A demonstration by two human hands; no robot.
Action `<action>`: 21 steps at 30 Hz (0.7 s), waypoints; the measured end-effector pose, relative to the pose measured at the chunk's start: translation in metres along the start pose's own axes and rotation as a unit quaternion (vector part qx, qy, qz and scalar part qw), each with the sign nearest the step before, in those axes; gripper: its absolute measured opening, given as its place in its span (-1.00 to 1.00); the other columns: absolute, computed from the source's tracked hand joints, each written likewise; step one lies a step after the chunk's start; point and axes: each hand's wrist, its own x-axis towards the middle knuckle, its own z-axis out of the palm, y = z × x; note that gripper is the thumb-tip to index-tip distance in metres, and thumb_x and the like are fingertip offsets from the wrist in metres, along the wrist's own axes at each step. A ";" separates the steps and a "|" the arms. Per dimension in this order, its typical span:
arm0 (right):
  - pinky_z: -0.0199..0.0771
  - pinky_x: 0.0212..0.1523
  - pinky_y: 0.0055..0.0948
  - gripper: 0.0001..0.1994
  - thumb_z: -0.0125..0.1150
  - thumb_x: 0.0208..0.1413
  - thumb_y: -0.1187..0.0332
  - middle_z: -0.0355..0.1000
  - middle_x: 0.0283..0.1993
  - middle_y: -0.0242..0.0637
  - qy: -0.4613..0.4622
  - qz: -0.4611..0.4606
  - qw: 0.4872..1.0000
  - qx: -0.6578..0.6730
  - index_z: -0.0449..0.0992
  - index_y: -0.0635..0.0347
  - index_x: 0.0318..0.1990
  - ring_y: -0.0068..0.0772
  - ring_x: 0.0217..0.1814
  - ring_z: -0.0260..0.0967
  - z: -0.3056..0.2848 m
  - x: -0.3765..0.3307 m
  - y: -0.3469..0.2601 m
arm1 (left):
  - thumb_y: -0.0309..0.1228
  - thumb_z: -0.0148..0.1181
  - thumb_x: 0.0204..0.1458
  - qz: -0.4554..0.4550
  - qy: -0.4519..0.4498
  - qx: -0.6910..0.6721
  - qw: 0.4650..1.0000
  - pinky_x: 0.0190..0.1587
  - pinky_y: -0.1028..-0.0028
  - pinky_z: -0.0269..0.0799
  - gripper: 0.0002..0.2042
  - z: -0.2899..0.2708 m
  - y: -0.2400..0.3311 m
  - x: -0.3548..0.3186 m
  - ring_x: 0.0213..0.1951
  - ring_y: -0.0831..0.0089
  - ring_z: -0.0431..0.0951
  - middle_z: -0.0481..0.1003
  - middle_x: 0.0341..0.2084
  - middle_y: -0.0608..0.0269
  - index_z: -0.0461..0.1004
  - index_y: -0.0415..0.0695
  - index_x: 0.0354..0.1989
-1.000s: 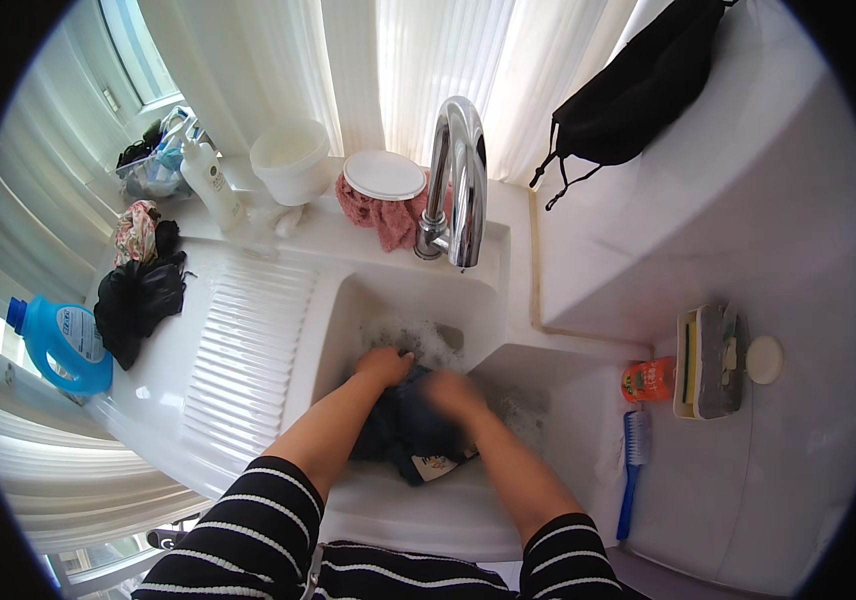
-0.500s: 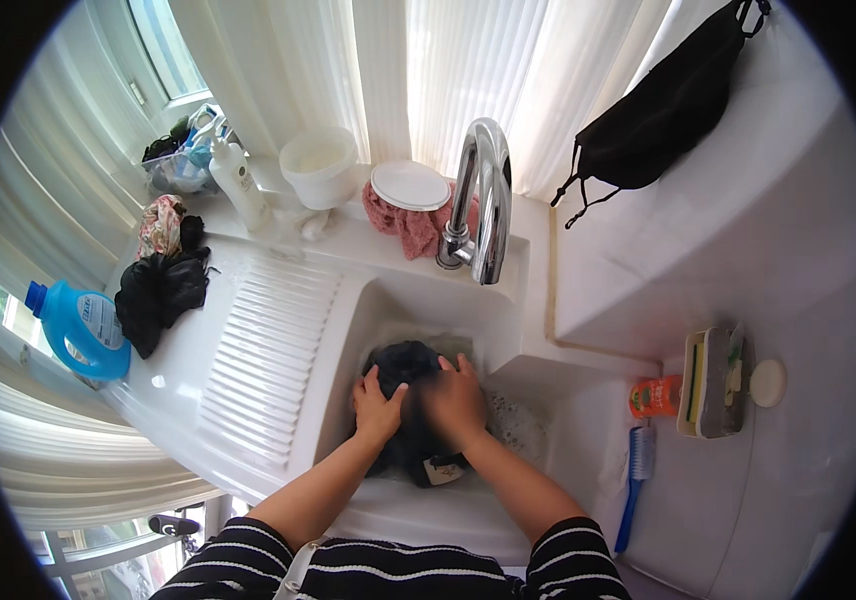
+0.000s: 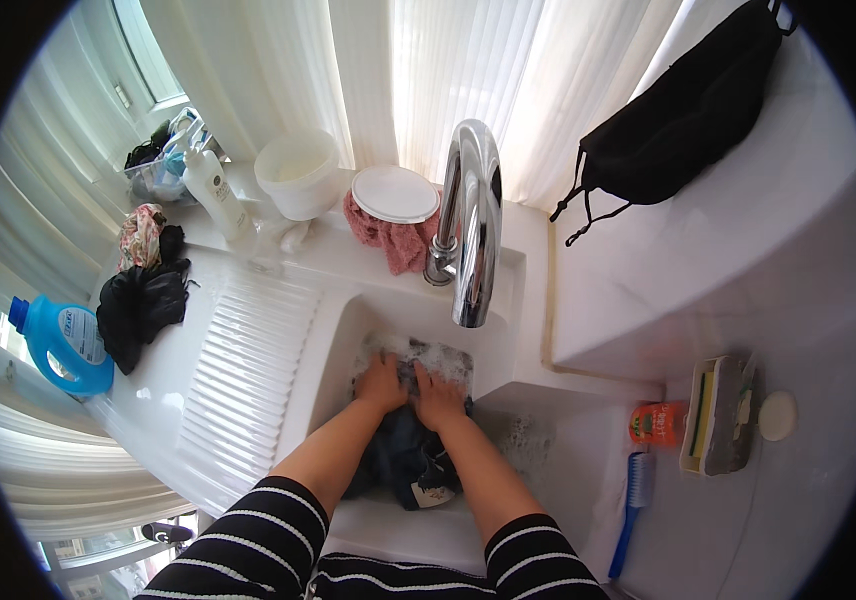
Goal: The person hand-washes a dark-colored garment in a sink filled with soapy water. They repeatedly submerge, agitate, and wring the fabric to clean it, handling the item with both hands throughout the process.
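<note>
A wet dark garment (image 3: 396, 452) lies bunched in the white sink basin (image 3: 336, 372), with a pale patch (image 3: 433, 494) showing near its front end. My left hand (image 3: 381, 386) grips the far part of the cloth, its fingertips sunk in white suds. Close beside it, my right hand (image 3: 439, 403) is bent over the same cloth, fingers pointing away from me and partly covered by foam. Both forearms reach straight over the near half of the garment. Grey soapy water surrounds the cloth at the far end.
A chrome faucet (image 3: 473, 235) arches over the basin's far side. Left lie a ridged washboard (image 3: 248, 365), black cloth (image 3: 143, 308) and a blue detergent jug (image 3: 68, 345). A blue brush (image 3: 634, 505), an orange container (image 3: 657, 424) and a sponge holder (image 3: 718, 415) are at right.
Both hands have pushed forward from the garment's middle to its far end, into the water. Foam has gathered around the fingers. The view has shifted slightly.
</note>
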 end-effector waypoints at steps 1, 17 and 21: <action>-0.29 0.34 0.24 -0.33 -0.03 0.19 0.05 -0.17 0.44 -0.05 0.016 -0.009 1.000 -0.025 -0.13 -0.20 0.41 0.20 0.44 -0.23 -0.004 -0.007 -0.003 | -0.27 0.26 -0.15 0.000 -0.004 0.017 1.000 0.02 0.11 0.39 -0.36 -0.011 0.003 -0.002 0.04 -0.11 0.37 0.13 0.16 -0.13 0.18 -0.15 0.15; 0.39 -0.03 -0.05 -0.62 -0.06 0.19 -0.02 0.44 0.03 -0.23 -0.246 0.023 0.952 -0.181 0.58 -0.01 -0.13 -0.04 -0.02 0.43 -0.009 -0.194 0.057 | -0.36 0.22 -0.16 -0.024 0.204 -0.230 0.951 -0.05 0.13 0.39 -0.58 -0.059 0.016 -0.036 -0.08 -0.06 0.45 0.41 -0.09 -0.07 0.30 -0.11 -0.07; 0.45 -0.13 -0.12 -0.63 0.01 0.15 0.01 0.52 -0.21 -0.18 -0.173 0.062 0.976 -0.117 0.57 0.07 -0.19 -0.10 -0.13 0.47 -0.063 -0.154 0.045 | -0.40 0.22 -0.19 -0.073 0.001 -0.071 0.995 -0.01 0.13 0.39 -0.45 -0.026 -0.010 -0.046 -0.03 -0.08 0.43 0.32 0.03 -0.09 0.23 -0.10 0.06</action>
